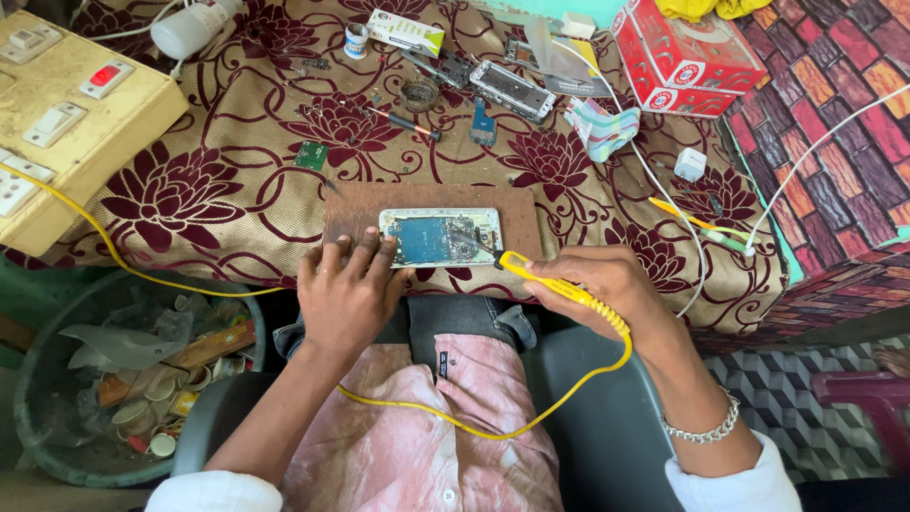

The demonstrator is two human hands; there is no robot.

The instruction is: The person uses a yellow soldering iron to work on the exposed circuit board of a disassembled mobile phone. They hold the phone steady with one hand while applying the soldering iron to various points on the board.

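An opened phone with its insides showing lies on a brown board at the table's near edge. My left hand rests flat at the phone's left end, fingers pressing on it and the board. My right hand grips a yellow soldering iron, its tip touching the phone's right part. The iron's yellow cord loops down across my lap.
A yellowed switch box sits at left. Loose phone parts, a screwdriver, a small green circuit board, a red carton, a white charger plug and cables lie further back. A bin of scraps stands below left.
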